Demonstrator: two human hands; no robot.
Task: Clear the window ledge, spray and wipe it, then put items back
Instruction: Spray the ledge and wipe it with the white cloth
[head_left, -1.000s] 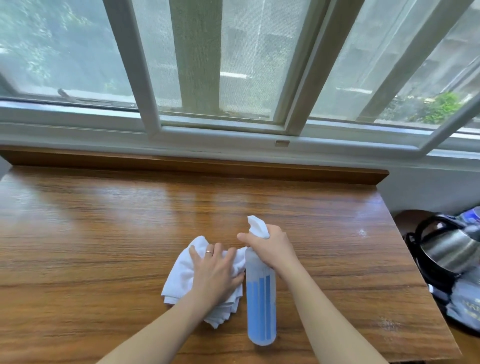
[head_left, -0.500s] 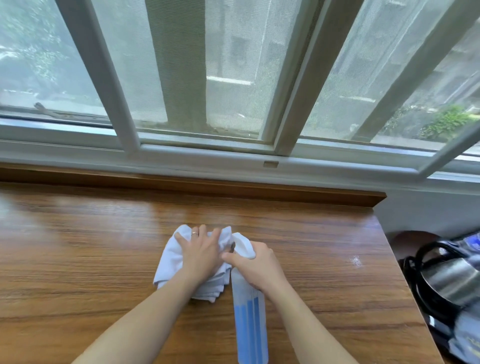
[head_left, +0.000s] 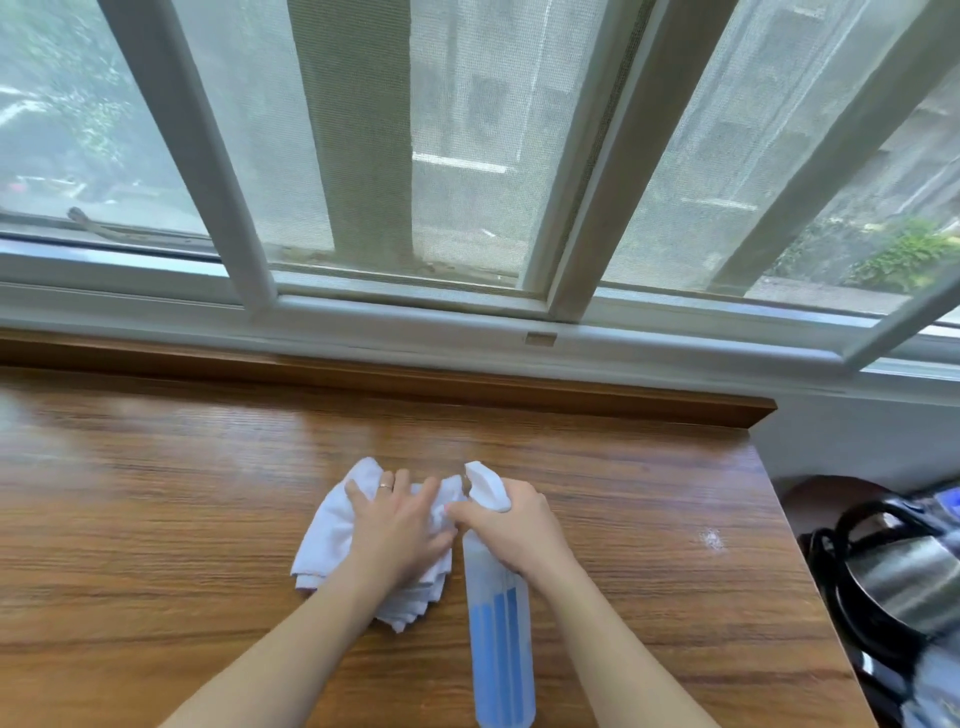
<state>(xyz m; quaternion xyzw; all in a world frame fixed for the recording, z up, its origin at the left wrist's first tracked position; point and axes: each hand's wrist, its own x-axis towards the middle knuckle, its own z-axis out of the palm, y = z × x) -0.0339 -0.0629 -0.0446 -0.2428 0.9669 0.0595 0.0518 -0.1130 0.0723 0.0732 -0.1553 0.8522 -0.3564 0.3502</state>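
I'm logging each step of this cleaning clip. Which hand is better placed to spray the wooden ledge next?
The right hand. It already grips the spray bottle at its white trigger head. The left hand rests on the white cloth, so it is better placed for wiping afterwards.

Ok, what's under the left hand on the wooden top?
A folded white cloth lies under the left hand, which rests on it with fingers spread. The cloth's middle is covered by the hand, and whatever lies beneath the cloth is hidden.
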